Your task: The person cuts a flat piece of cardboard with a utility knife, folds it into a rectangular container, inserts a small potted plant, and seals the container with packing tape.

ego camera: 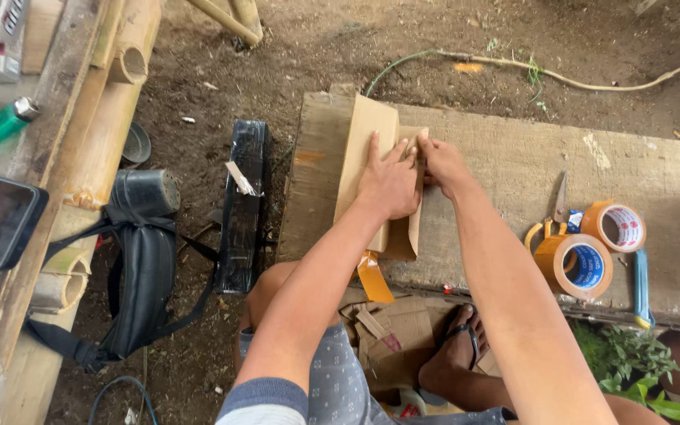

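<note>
A folded piece of brown cardboard (371, 169) lies near the left end of a long wooden plank, the surface (513, 165), and reaches almost from its far edge to its near edge. The left hand (388, 182) lies flat on top of the cardboard with its fingers spread out, pressing it down. The right hand (441, 164) is just beside it, touching the right side of the cardboard; its fingertips are pressed together on the fold, but how tight they pinch cannot be told. A strip of orange-brown tape (374, 277) hangs off the near edge of the surface, under the cardboard. Toward the right end of the surface lie two rolls of brown tape: the nearer roll (584, 265) has a blue round label inside, and the farther roll (616, 225) has a white label with red marks. Scissors with yellow handles (554, 212) lie touching the rolls. A blue cutter (641, 287) lies by the near right edge. On the dirt ground to the left of the surface lies a long black wrapped package (243, 205) with a small pale paper tag on it, and a black bag (142, 260) sits beside that. More cardboard scraps (391, 330) lie on the ground below the near edge.
</note>
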`<state>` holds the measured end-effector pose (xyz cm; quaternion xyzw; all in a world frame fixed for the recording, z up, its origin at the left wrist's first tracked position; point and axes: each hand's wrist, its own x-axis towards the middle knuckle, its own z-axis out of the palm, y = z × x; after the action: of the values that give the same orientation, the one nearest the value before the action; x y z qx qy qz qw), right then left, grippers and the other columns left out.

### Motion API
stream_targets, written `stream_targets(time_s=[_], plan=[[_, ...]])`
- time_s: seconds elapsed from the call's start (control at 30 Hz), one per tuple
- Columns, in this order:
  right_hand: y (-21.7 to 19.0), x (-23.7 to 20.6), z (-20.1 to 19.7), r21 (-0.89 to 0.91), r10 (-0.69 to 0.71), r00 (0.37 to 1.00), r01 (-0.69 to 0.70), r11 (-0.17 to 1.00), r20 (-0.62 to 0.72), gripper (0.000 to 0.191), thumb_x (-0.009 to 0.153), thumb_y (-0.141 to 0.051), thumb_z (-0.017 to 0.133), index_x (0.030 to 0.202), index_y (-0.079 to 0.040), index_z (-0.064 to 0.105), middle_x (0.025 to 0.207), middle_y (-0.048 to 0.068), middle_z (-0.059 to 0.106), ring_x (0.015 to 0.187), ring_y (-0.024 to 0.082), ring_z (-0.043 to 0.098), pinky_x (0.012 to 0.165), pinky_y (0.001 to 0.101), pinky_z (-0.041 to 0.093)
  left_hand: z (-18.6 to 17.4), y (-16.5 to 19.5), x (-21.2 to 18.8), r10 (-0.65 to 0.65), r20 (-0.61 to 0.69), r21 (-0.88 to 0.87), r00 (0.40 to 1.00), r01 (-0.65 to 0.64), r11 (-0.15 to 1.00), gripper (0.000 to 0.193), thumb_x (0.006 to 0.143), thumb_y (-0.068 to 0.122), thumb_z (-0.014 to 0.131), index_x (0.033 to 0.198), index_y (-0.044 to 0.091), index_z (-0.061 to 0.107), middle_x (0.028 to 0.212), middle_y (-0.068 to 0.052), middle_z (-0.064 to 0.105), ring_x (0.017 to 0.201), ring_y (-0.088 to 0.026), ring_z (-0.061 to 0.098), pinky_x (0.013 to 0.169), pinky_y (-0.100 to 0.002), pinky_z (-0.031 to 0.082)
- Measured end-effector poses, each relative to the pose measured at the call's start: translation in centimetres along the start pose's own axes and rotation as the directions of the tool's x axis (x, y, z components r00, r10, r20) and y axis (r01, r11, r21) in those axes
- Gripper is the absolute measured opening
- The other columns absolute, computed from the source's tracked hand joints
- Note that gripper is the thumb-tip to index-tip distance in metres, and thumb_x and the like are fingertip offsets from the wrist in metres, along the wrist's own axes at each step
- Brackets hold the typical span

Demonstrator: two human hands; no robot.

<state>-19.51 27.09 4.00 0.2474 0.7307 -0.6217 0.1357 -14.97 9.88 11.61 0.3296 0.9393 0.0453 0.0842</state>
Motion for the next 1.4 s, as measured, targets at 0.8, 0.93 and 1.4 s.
stream_targets(time_s=[0.8, 0.93, 1.4], plan=[[3.8, -2.9, -0.2, 0.151, -0.002, 0.998, -0.006, 0.988, 0.056, 0.021, 0.1, -0.01, 0.06, 0.118, -0.002, 0.067, 0.104, 0.007, 0.071, 0.09, 0.018, 0.067, 0.08, 0.0348, 0.057, 1.2, -0.9, 0.2, -0.026, -0.072, -0.179, 0.997, 0.013, 0.984, 0.07, 0.08, 0.019, 0.077, 0.143, 0.015, 0.048, 0.138, -0.003, 0.059, 0.145, -0.02, 0.04, 0.125, -0.065, -0.002], [6.2, -6.5, -1.9, 0.279, 0.099, 0.918, -0.218, 0.935, 0.385, 0.024, 0.106, -0.02, 0.06, 0.122, -0.003, 0.067, 0.103, 0.005, 0.069, 0.091, 0.017, 0.066, 0.083, 0.034, 0.056, 1.1, -1.1, -0.3, 0.005, -0.137, -0.21, 0.991, -0.034, 0.977, 0.082, 0.076, 0.03, 0.081, 0.147, 0.014, 0.044, 0.137, -0.003, 0.06, 0.145, -0.021, 0.04, 0.125, -0.065, -0.001], [8.9, -12.8, 0.7, 0.336, 0.054, 0.936, -0.178, 0.925, 0.348, 0.041, 0.102, -0.019, 0.058, 0.14, -0.006, 0.056, 0.112, 0.002, 0.07, 0.097, 0.015, 0.068, 0.087, 0.0345, 0.059, 1.3, -1.4, -0.3, -0.017, -0.154, -0.286, 0.988, -0.028, 0.958, 0.045, 0.082, 0.02, 0.059, 0.126, 0.022, 0.07, 0.144, -0.001, 0.049, 0.143, -0.017, 0.039, 0.125, -0.062, -0.004]])
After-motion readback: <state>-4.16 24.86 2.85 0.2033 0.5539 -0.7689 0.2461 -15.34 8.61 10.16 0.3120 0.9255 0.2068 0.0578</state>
